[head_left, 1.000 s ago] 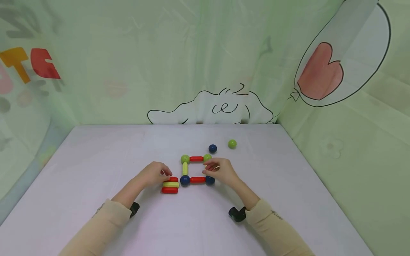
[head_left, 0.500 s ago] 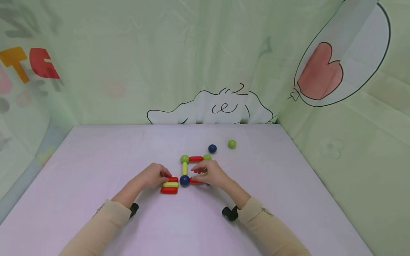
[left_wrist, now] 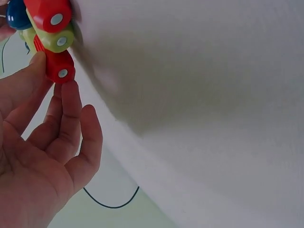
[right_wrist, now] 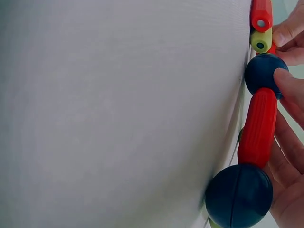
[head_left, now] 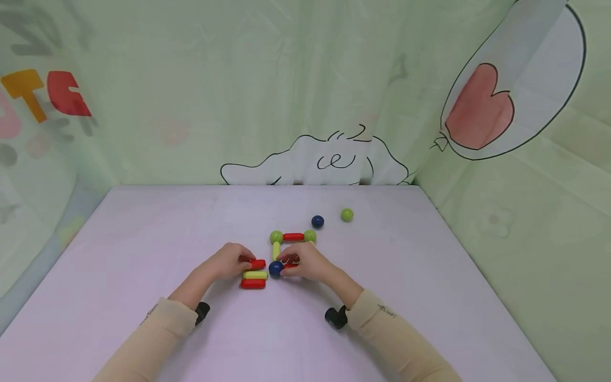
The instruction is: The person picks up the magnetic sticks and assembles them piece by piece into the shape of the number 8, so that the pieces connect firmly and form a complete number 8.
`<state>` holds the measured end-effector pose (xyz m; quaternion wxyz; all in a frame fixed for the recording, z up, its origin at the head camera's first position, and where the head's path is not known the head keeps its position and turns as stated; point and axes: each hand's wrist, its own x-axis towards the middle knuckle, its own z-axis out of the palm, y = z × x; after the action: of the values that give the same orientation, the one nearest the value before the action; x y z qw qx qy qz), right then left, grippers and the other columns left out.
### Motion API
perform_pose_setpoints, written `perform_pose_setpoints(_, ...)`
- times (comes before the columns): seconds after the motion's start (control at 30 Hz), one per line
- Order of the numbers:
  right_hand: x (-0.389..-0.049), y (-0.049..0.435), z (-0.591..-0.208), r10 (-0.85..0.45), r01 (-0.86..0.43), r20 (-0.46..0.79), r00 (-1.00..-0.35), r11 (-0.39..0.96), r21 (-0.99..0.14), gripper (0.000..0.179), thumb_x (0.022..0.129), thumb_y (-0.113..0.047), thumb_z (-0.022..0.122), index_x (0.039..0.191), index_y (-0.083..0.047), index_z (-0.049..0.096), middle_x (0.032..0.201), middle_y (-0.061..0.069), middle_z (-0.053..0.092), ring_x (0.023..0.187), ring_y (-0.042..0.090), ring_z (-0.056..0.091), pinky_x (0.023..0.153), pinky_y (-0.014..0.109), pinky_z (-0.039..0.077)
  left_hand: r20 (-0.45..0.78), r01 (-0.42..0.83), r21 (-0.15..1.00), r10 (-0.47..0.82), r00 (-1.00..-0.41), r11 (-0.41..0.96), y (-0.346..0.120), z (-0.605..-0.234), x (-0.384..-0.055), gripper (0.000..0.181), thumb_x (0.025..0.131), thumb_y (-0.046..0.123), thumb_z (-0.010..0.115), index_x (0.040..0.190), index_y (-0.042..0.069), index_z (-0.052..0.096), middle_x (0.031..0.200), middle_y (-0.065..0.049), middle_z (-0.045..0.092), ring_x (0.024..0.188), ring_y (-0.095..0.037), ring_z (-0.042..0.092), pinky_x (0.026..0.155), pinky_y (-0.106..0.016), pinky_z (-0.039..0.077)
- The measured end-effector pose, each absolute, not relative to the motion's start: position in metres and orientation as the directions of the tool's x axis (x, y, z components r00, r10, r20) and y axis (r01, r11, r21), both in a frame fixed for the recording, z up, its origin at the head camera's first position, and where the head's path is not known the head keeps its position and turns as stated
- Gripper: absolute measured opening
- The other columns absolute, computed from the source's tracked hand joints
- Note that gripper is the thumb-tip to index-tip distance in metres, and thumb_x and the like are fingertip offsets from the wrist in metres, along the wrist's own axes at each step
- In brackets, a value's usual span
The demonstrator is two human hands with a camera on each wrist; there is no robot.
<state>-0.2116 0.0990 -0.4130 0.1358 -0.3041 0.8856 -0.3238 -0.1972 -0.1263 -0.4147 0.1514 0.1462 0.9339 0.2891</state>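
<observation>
My left hand [head_left: 232, 261] pinches a red magnetic rod [head_left: 258, 264] between thumb and fingertips, and its white round end shows in the left wrist view. Beside that rod lie a yellow-green rod [head_left: 255, 275] and a second red rod [head_left: 253, 284]. My right hand [head_left: 307, 261] holds a blue ball [head_left: 275, 269], thumb on its near side and fingers behind. This ball is a corner of a square of rods and balls, with green balls at the far corners [head_left: 276, 237]. Another blue corner ball [right_wrist: 237, 194] shows in the right wrist view; my hand hides it in the head view.
A loose blue ball [head_left: 317, 222] and a loose green ball [head_left: 347, 215] lie beyond the square. The table [head_left: 191, 339] has a pale cloth, with printed green curtains [head_left: 191, 95] behind it and at its sides.
My right hand has moved left from the square's right side to its near left blue ball and taken hold of it. The rod in my left hand has shifted slightly away from the yellow-green one.
</observation>
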Motion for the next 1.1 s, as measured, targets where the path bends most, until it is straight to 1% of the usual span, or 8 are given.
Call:
perform_pose_setpoints(0.2,-0.212,0.098,-0.414,-0.610,-0.424,-0.086,-0.788,0.639,-0.642,0.031,0.075,-0.011,0.076,0.105,-0.010,0.068,0.093,-0.003,0.065,0.085,0.012,0.059,0.075,0.023,0.048,-0.221,0.119,0.596,0.304,-0.927,0.794,-0.129,-0.414,-0.197,0.021,0.085,0.009,0.064,0.105,0.004,0.066,0.091,-0.004,0.061,0.081,-0.017,0.052,0.076,-0.031,0.048)
perform_pose_setpoints(0.43,-0.213,0.098,-0.414,-0.620,-0.436,-0.085,-0.780,0.636,-0.637,0.030,0.075,-0.011,0.075,0.104,-0.010,0.068,0.093,-0.002,0.066,0.084,0.011,0.059,0.075,0.023,0.048,-0.204,0.109,0.632,0.301,-0.932,0.767,-0.132,-0.410,-0.189,0.020,0.085,0.012,0.064,0.103,0.005,0.067,0.083,-0.002,0.058,0.077,-0.017,0.050,0.070,-0.029,0.046)
perform_pose_setpoints(0.67,-0.213,0.098,-0.414,-0.610,-0.434,-0.086,-0.788,0.649,-0.625,0.029,0.077,-0.012,0.074,0.105,-0.011,0.068,0.092,-0.003,0.066,0.085,0.011,0.058,0.076,0.023,0.048,-0.289,-0.043,0.732,0.252,-0.924,0.680,-0.133,-0.404,-0.172,0.023,0.086,0.015,0.063,0.108,0.008,0.065,0.086,-0.003,0.058,0.079,-0.017,0.051,0.067,-0.029,0.045)
perform_pose_setpoints(0.9,-0.214,0.099,-0.414,-0.607,-0.432,-0.086,-0.790,0.650,-0.625,0.028,0.077,-0.012,0.074,0.104,-0.011,0.068,0.092,-0.002,0.067,0.085,0.011,0.059,0.076,0.024,0.048,-0.334,-0.124,0.756,0.216,-0.917,0.643,-0.128,-0.399,-0.157,0.023,0.084,0.016,0.064,0.105,0.006,0.065,0.087,-0.003,0.059,0.080,-0.018,0.051,0.065,-0.030,0.045)
perform_pose_setpoints(1.03,-0.214,0.099,-0.415,-0.607,-0.433,-0.085,-0.790,0.651,-0.623,0.028,0.077,-0.013,0.074,0.104,-0.011,0.068,0.091,-0.003,0.067,0.084,0.010,0.059,0.075,0.024,0.048,-0.353,-0.158,0.757,0.194,-0.915,0.634,-0.123,-0.399,-0.150,0.024,0.082,0.018,0.068,0.102,0.006,0.067,0.082,-0.002,0.059,0.077,-0.017,0.051,0.063,-0.029,0.042)
perform_pose_setpoints(1.1,-0.214,0.100,-0.415,-0.607,-0.432,-0.084,-0.790,0.650,-0.625,0.028,0.077,-0.013,0.074,0.104,-0.011,0.068,0.091,-0.002,0.067,0.083,0.010,0.059,0.076,0.024,0.048,-0.359,-0.170,0.762,0.189,-0.914,0.625,-0.121,-0.400,-0.147,0.024,0.081,0.018,0.069,0.101,0.005,0.067,0.078,-0.002,0.061,0.074,-0.017,0.052,0.063,-0.030,0.042)
